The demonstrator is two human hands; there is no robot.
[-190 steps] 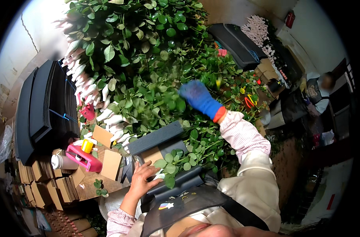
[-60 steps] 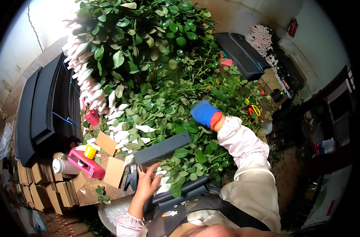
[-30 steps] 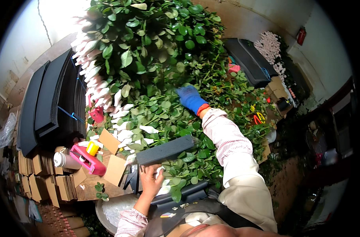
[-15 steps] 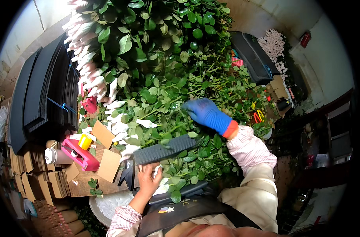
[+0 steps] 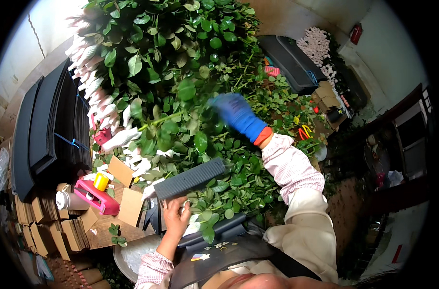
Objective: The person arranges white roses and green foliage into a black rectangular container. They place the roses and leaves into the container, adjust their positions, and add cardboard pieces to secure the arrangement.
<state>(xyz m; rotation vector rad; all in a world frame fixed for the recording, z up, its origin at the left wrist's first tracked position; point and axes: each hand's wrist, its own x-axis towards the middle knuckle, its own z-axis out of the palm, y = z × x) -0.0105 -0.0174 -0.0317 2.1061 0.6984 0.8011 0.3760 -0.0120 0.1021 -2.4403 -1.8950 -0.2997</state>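
Note:
My left hand (image 5: pixel 175 216) is bare, its fingers curled by a ribbed dark grey block (image 5: pixel 189 177), with something white at the thumb that I cannot make out. My blue-gloved right hand (image 5: pixel 236 115), blurred by motion, grips a green rose stem (image 5: pixel 159 120) whose white-netted head (image 5: pixel 121 139) points left. Beneath and around it lies a dense bed of leafy stems (image 5: pixel 238 176). A tall heap of roses (image 5: pixel 176 38) rises behind, white-netted heads (image 5: pixel 87 77) along its left side. Leafy stems lie beside my left hand, over dark rolled padding (image 5: pixel 219 221).
Left: stacked dark boards (image 5: pixel 51 130), cardboard bundles (image 5: pixel 65 238), pink tool (image 5: pixel 106 202), yellow container (image 5: pixel 100 182), lidded cup (image 5: pixel 71 201), basin (image 5: pixel 125 260). Back right: dark boards (image 5: pixel 289 62), netted flower heads (image 5: pixel 313 43), red-and-yellow scissors (image 5: pixel 303 132), red extinguisher (image 5: pixel 355 33). Far right: dark doorway (image 5: pixel 407 135).
My right hand has moved up from half a second ago, and a stem with a netted head now stretches leftward from it. My left hand stays beside the grey block.

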